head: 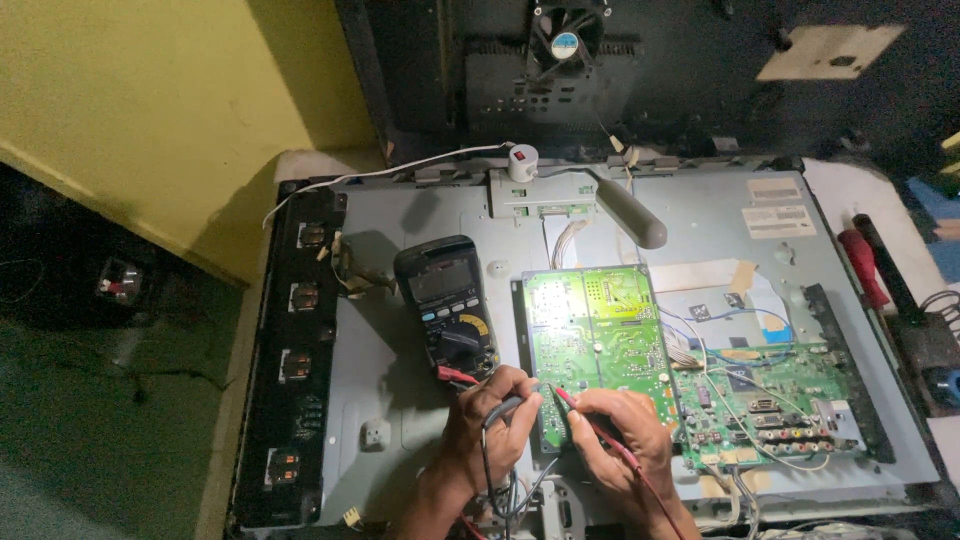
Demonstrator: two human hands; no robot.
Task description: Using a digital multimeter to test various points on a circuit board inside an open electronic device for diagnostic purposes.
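My left hand (492, 420) grips a black test probe (520, 402) at the lower edge of a brightly lit green circuit board (590, 330). My right hand (620, 435) holds a red test probe (590, 425) with its tip against the same lower edge. Both probe leads run back under my wrists. A black multimeter (447, 300) with a dial lies just left of the board, above my left hand. The boards sit on the grey metal back panel (400, 390) of an opened flat screen.
A second green board (770, 400) with connectors and wires lies to the right. A grey lamp (630, 215) shines down from the top edge. A black strip of boards (298, 350) runs down the left. A red-handled screwdriver (862, 265) lies far right. A yellow wall (150, 110) is at left.
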